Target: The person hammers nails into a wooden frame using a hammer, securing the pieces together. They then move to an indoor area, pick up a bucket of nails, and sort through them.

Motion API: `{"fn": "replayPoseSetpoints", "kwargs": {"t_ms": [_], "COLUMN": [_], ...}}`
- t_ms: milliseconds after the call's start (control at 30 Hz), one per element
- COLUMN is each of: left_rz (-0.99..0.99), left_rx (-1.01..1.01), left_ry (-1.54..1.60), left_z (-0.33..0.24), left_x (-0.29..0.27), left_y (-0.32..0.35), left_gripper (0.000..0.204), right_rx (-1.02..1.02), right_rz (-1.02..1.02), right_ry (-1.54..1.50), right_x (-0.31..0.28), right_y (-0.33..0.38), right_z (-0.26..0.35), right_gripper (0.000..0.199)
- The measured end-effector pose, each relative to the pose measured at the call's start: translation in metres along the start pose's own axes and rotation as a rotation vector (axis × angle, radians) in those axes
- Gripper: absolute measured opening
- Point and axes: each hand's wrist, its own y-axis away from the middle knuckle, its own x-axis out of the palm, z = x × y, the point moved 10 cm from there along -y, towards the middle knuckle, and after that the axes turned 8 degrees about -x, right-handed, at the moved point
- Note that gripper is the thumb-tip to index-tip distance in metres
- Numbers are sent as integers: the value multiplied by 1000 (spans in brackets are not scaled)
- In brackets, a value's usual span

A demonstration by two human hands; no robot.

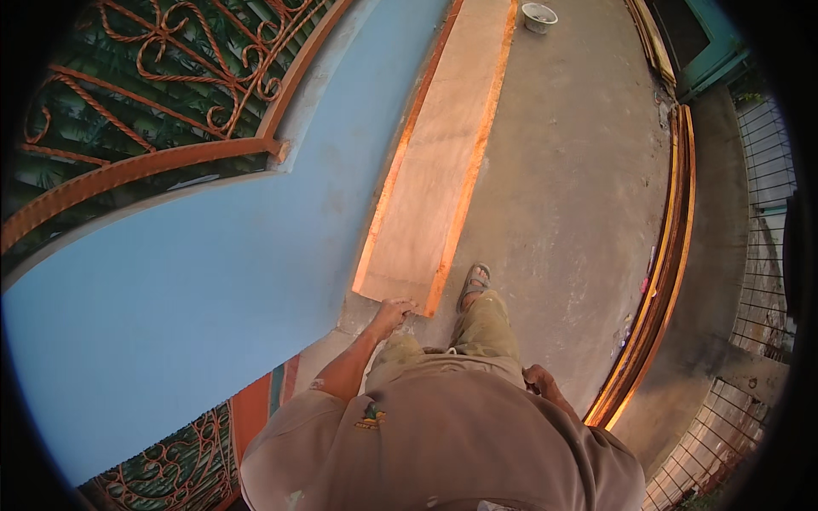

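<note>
A long, narrow wooden panel (pixel 426 187), pale brown with orange-toned strips along both long sides, stretches away from me beside the blue wall. My left hand (pixel 392 316) is closed on its near end, close to the right corner, with the fingertips at the edge. My right hand (pixel 537 377) hangs low by my right hip, away from the panel. It is partly hidden by my shirt, and whether its fingers hold anything does not show.
A low blue wall (pixel 213 281) with rust-coloured scrolled ironwork (pixel 200 64) runs along the left. Long boards (pixel 677 221) are stacked along the right side of the grey concrete floor (pixel 571 170). A white basin (pixel 539 17) stands at the far end. Wire mesh (pixel 767 247) is farther right.
</note>
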Motion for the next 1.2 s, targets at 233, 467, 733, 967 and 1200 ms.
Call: {"fn": "replayPoseSetpoints", "kwargs": {"t_ms": [233,467,733,967,1200], "left_rz": [47,39,-264,-510,48], "left_rx": [160,231,183,162,380], "left_ry": [-102,21,10,-335,-867], "left_z": [-104,-93,-136,-224,-231], "left_x": [80,83,83,123,269], "left_y": [-8,-85,-167,-219,-222], "left_gripper": [20,15,19,20,30], "right_rx": [-305,-565,-764,-777,-671], "right_rz": [-398,-588,-361,-185,8], "right_ry": [-270,-160,262,402,6], "right_x": [-169,-192,-270,-368,-400], "right_y": [72,120,82,75,95], "right_z": [166,244,371,429,401], "right_gripper": [19,37,37,28,29]}}
